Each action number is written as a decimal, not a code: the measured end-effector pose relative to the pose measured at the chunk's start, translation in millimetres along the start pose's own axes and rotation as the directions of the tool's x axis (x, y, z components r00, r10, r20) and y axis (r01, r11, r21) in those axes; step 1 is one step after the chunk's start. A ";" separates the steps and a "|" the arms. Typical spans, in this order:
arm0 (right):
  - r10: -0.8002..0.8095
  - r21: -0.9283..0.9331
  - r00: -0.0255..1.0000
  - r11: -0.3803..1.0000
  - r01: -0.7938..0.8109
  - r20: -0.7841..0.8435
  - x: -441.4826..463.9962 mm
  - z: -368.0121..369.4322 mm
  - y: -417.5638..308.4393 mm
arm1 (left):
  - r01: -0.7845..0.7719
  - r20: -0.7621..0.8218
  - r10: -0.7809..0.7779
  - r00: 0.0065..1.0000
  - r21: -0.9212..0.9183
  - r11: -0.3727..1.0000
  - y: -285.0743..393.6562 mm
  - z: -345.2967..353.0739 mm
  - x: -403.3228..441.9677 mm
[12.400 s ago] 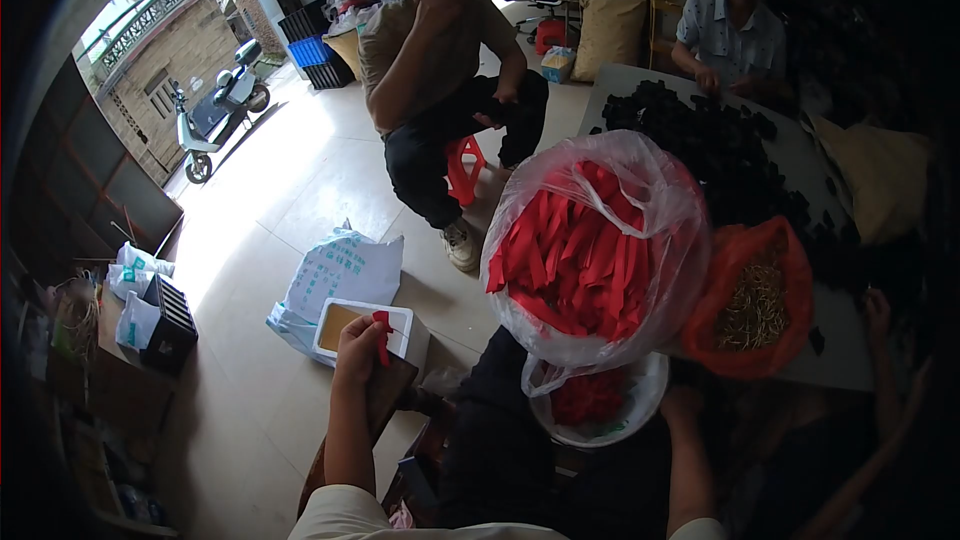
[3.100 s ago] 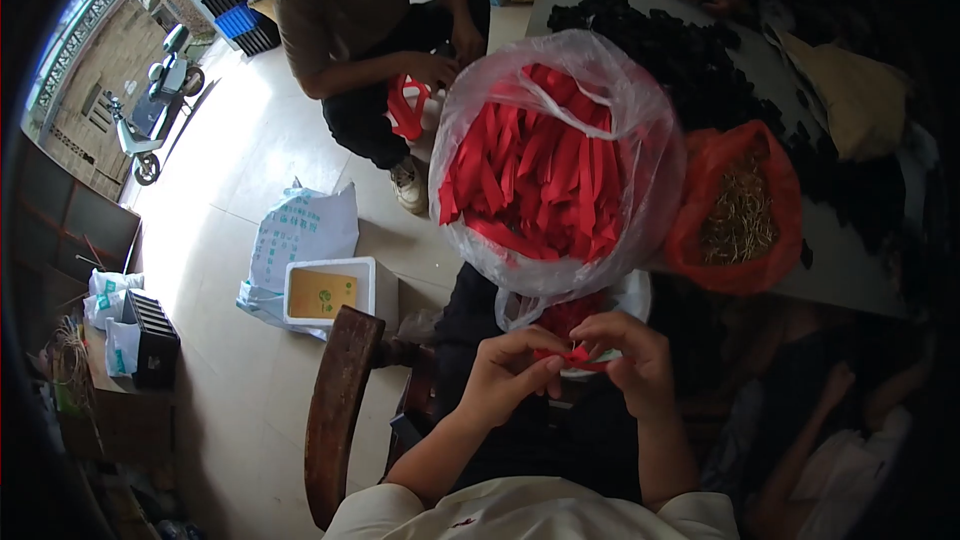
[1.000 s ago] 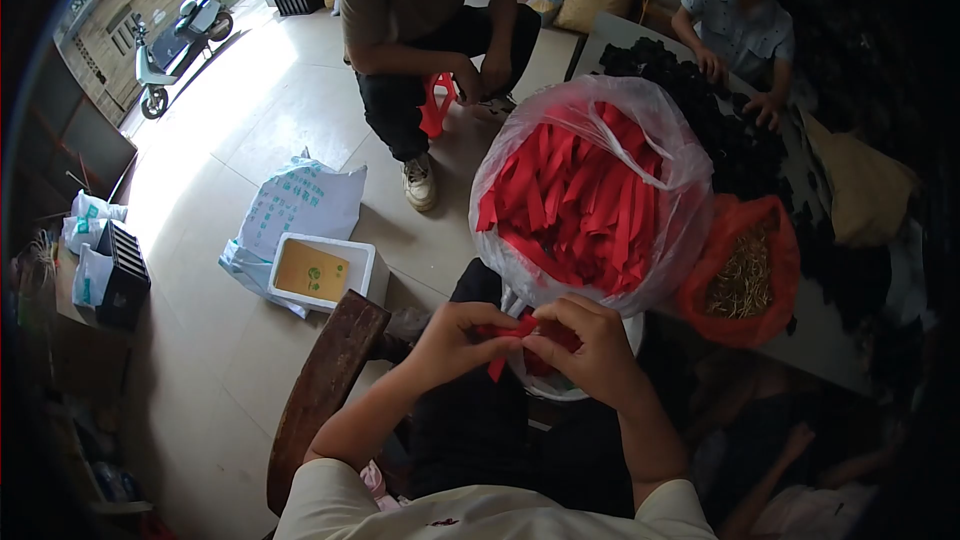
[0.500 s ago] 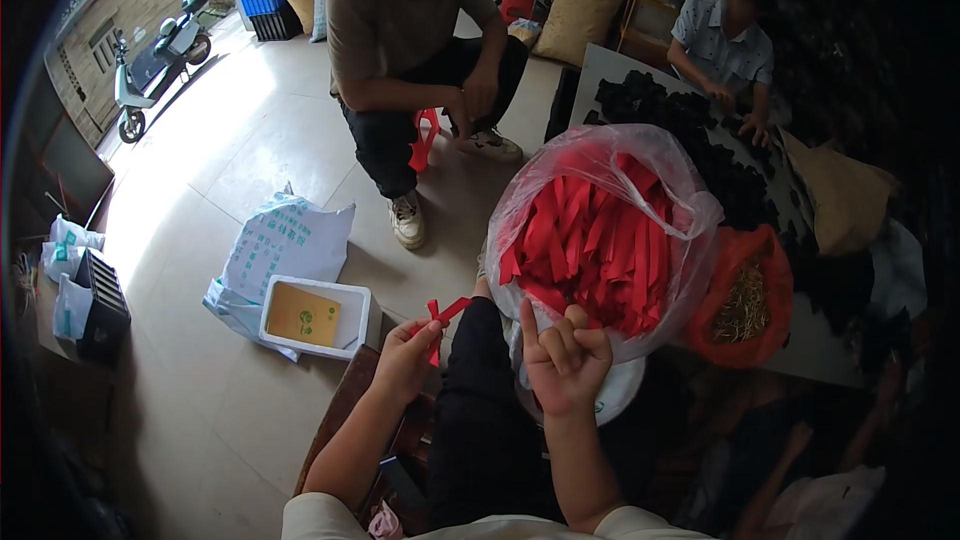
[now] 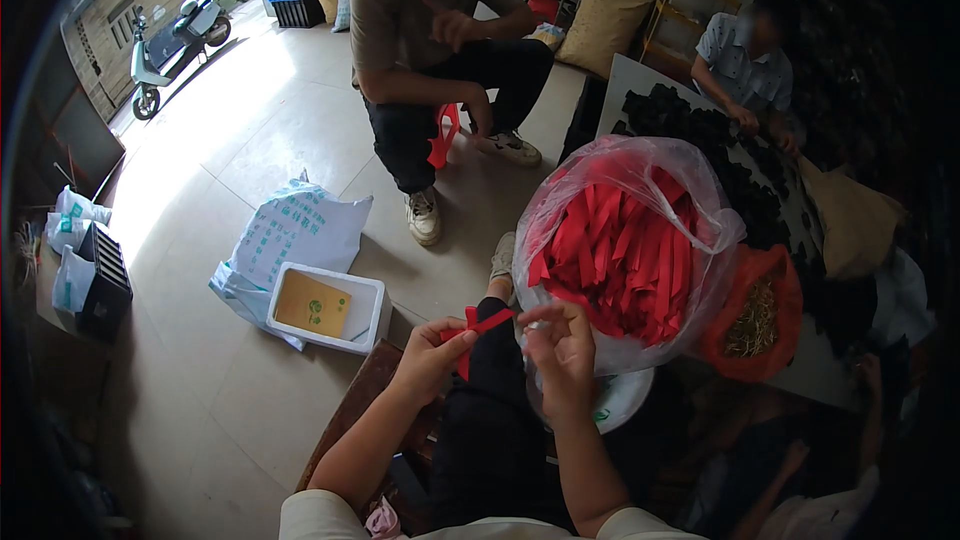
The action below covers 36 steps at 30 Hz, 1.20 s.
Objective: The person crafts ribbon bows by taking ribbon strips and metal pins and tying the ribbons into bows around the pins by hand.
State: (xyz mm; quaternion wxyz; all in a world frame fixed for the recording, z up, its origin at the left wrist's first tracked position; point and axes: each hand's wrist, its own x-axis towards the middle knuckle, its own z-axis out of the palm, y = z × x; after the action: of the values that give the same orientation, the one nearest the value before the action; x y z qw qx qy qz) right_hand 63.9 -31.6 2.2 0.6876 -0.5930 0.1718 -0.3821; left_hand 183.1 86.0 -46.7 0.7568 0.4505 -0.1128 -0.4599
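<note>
My left hand [image 5: 432,355] is closed on a folded piece of red ribbon [image 5: 490,321], pinching it between thumb and fingers. One end of the ribbon points right, and another part hangs below the fingers. Close to the right-hand end is my right hand [image 5: 565,360], its fingers bent but apart; I see nothing held in it. Just beyond it, a clear plastic bag [image 5: 720,230] stands full of loose red ribbon strips [image 5: 620,255].
An orange-red bag [image 5: 790,300] of thin gold-coloured pieces sits right, beside black fabric pieces [image 5: 670,110] on a table. A white foam box [image 5: 375,315] lies on the floor at left. One person [image 5: 400,20] squats ahead; another person [image 5: 755,60] works at the table.
My right hand has gone from a raised, pointing index finger to bent fingers near the ribbon's end. The squatting person has raised one hand. The view has shifted slightly.
</note>
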 end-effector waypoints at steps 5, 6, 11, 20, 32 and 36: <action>0.166 -0.227 0.964 0.967 -0.118 0.206 -8.6 -16.1 3.1 | -0.058 0.097 0.034 0.995 0.246 0.967 8.9 26.8 -18.6; 0.223 -0.174 0.952 0.967 -0.188 0.211 -12.2 -19.1 -3.3 | -0.054 0.086 0.033 0.996 0.245 0.968 8.0 32.7 -22.0; 0.164 0.139 0.961 0.970 -0.198 0.221 -31.2 -34.0 -21.7 | -0.033 0.110 0.036 0.993 -0.029 0.999 -1.1 76.4 -35.7; -0.030 -0.200 0.977 0.977 0.074 0.213 -38.6 -99.0 -64.4 | -0.129 0.280 0.027 0.960 0.352 0.927 -11.3 127.8 -47.9; 0.206 -0.067 0.848 0.978 -0.199 0.488 -50.7 -148.3 -84.4 | -0.353 0.534 0.012 0.845 0.541 0.763 -16.8 144.9 -54.3; 0.335 -0.037 0.843 0.935 -0.353 0.422 -54.3 -157.3 -92.7 | -0.377 0.528 0.058 0.847 0.521 0.765 -24.0 150.1 -52.8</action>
State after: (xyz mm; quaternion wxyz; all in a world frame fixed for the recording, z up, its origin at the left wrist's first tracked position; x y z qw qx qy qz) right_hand -109.6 -100.1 40.8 0.7778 -0.6065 0.1146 -0.1190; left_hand 51.9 37.2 32.6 0.5683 0.5228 -0.4922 -0.4018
